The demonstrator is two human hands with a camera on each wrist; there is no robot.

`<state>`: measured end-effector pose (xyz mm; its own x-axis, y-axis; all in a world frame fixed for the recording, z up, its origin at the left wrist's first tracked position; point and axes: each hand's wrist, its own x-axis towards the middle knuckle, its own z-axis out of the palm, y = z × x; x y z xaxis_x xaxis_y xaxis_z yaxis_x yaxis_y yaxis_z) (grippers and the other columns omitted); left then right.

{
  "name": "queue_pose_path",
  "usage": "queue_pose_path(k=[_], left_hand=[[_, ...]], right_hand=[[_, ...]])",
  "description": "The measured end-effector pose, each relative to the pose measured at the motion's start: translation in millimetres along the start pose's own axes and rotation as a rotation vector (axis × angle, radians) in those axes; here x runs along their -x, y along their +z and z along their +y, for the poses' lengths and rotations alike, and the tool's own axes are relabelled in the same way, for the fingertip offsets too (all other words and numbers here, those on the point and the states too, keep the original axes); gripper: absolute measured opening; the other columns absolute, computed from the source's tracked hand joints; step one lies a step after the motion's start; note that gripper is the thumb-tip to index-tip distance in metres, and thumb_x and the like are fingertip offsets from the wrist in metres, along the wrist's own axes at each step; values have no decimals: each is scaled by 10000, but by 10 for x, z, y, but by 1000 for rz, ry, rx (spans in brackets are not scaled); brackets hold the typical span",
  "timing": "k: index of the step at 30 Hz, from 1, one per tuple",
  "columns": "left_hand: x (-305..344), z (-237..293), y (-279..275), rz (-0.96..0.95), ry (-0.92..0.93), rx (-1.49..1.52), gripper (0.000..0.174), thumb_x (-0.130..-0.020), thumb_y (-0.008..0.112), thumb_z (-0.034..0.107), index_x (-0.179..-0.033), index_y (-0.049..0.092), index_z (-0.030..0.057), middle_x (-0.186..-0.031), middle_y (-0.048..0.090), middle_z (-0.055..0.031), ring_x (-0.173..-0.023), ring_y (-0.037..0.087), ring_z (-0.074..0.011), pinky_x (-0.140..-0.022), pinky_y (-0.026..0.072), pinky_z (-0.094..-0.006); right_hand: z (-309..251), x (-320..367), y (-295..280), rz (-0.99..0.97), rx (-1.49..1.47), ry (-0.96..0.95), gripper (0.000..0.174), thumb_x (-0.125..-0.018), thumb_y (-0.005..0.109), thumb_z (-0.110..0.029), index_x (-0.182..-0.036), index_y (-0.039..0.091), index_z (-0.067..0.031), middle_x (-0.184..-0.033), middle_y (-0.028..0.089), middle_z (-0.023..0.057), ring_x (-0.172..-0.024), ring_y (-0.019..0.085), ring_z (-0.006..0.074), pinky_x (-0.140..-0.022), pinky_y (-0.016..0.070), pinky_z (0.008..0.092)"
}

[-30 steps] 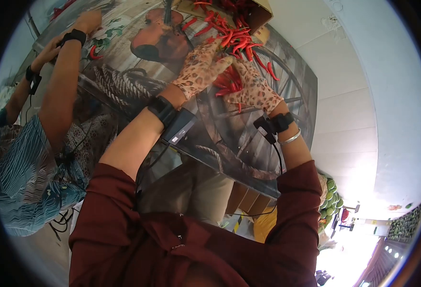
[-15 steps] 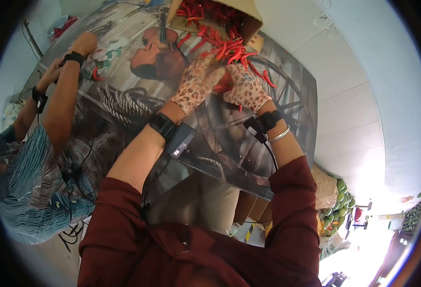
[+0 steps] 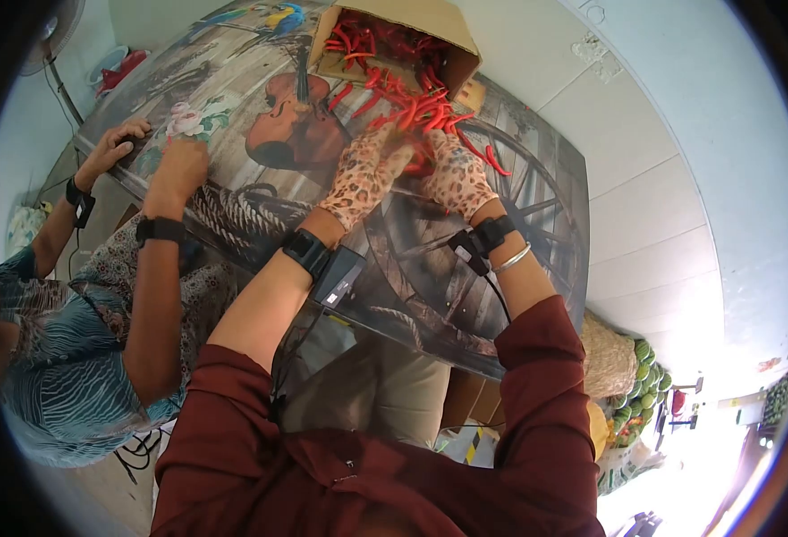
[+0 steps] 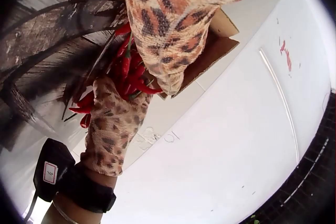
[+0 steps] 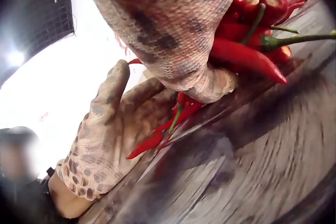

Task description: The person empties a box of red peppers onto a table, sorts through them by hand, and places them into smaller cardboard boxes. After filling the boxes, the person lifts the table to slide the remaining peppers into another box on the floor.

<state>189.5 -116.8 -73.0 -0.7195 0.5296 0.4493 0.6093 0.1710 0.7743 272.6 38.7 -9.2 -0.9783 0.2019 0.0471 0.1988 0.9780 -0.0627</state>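
Observation:
Red chili peppers [image 3: 421, 112] spill from a cardboard box [image 3: 407, 18] lying on its side onto the table, between both gloved hands. My left hand [image 3: 364, 179], in a leopard-print glove, lies along the left of the pile. Its fingers look straight and its thumb is raised in the right wrist view, with a chili [image 5: 144, 146] against the palm. My right hand [image 3: 458, 174], gloved alike, curls round a bunch of chilies [image 5: 247, 56] whose green stems poke out. In the left wrist view this bunch [image 4: 128, 69] shows between the two hands.
The table [image 3: 448, 277] has a printed violin and wheel pattern. At the left, another person's bare hands [image 3: 179, 170] rest at the table edge. A white wall [image 3: 635, 188] stands to the right. Green round produce [image 3: 640, 385] is piled beyond the right sleeve.
Both gloved hands have drawn closer together round the chilies. The other person's near hand has moved toward the table's front edge. The head view has shifted, showing more of the box.

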Motion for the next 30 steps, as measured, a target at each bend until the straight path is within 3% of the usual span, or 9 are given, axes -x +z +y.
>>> queue_pose_path(k=[4, 8, 12, 14, 16, 17, 20, 28, 30], left_hand=[[9, 6, -1, -9, -59, 49, 552, -940, 532, 373, -1329, 471, -13, -1327, 504, -235, -1255, 464, -348, -1053, 355, -395], [-17, -55, 19, -22, -39, 123, 634, -913, 536, 461, -1326, 483, -16, -1352, 475, -258, -1269, 449, -365, -1071, 341, -423], [-21, -59, 26, -18, -37, 84, 624, -905, 553, 447, -1314, 495, -21, -1345, 489, -244, -1259, 459, -362, -1065, 349, -416], [-19, -59, -24, -94, 12, 124, 611, -903, 561, 443, -1293, 516, -24, -1317, 516, -239, -1244, 470, -365, -1059, 352, -417], [-19, -160, 46, -23, 131, 37, 587, -907, 560, 433, -1273, 533, -25, -1285, 541, -237, -1229, 483, -359, -1051, 355, -415], [-18, -161, 66, 1, 58, 82, 576, -910, 559, 428, -1271, 537, -20, -1280, 543, -237, -1225, 486, -358, -1046, 358, -415], [7, -211, 110, 12, 40, 93, 553, -925, 545, 414, -1291, 525, -1, -1301, 530, -225, -1231, 478, -352, -1051, 351, -411], [0, -317, 118, -115, 11, 187, 561, -968, 477, 406, -1380, 445, 27, -1374, 480, -182, -1270, 441, -312, -1039, 356, -360], [-42, -583, 147, -84, 203, 25, 519, -982, 462, 364, -1376, 448, 26, -1379, 477, -173, -1263, 453, -307, -1026, 372, -346]], right_hand=[[41, 76, -47, 117, -67, 112, 707, -727, 721, -185, -1340, 415, -13, -1285, 526, 222, -1177, 540, 340, -974, 448, 410], [424, 63, 95, 156, -339, 237, 778, -722, 741, -204, -1370, 363, 1, -1246, 567, 214, -1140, 572, 313, -952, 462, 330], [901, 247, 215, 137, -897, 140, 437, -766, 727, -153, -1112, 589, 75, -1180, 598, 169, -1008, 619, 210, -834, 497, 280], [919, 480, 129, 226, -445, -82, 246, -794, 716, -138, -932, 651, 54, -1014, 640, 117, -846, 632, 174, -718, 509, 278], [902, 643, 52, 159, -1270, 427, 205, -798, 721, -143, -930, 655, -1, -842, 642, 46, -721, 631, 157, -623, 502, 284], [815, 761, 10, 288, -1304, 349, 201, -801, 715, -125, -973, 647, -46, -746, 626, 2, -655, 626, 151, -563, 493, 291], [921, 1050, -74, 224, -1461, 620, 265, -789, 715, -96, -1032, 621, -48, -791, 635, 7, -669, 625, 144, -571, 491, 285], [1051, 1969, -109, 433, -1629, 593, 245, -792, 697, -63, -1015, 603, -25, -825, 634, 22, -675, 621, 146, -598, 508, 287], [1093, 2194, -140, 400, -1624, 593, 218, -800, 684, -57, -1001, 607, -22, -828, 634, 27, -671, 622, 142, -589, 513, 281]])
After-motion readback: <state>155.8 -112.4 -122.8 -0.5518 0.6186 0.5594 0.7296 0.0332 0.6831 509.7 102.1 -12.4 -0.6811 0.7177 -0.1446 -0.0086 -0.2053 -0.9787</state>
